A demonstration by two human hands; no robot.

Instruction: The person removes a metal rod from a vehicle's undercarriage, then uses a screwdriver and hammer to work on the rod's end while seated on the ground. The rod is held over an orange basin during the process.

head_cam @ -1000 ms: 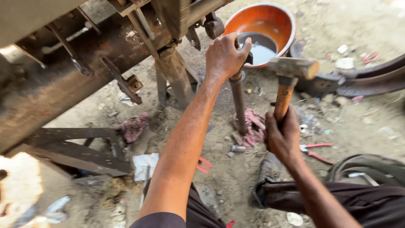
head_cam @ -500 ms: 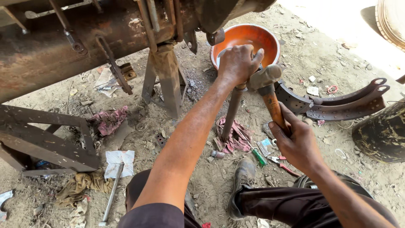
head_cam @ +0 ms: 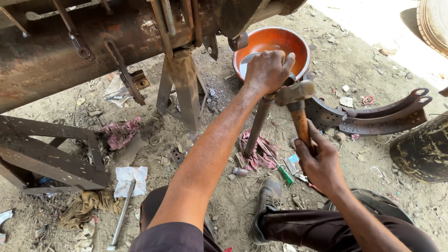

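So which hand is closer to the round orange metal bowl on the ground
Left. The left hand grips the top of the upright metal rod, overlapping the round orange metal bowl in view. The right hand holds the wooden-handled hammer lower, farther away.

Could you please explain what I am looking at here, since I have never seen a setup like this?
This is one view from a camera worn on the person's head, looking down at their own two hands over dusty ground. The left hand grips the top of a long metal rod that stands slanted, its lower end on a pink rag. The right hand holds a hammer by its wooden handle, the head right beside the top of the rod. Behind is a rusty axle propped on a metal stand, and an orange bowl holding liquid. To the right lie curved brake shoes; a green-handled screwdriver lies near the person's shoe.
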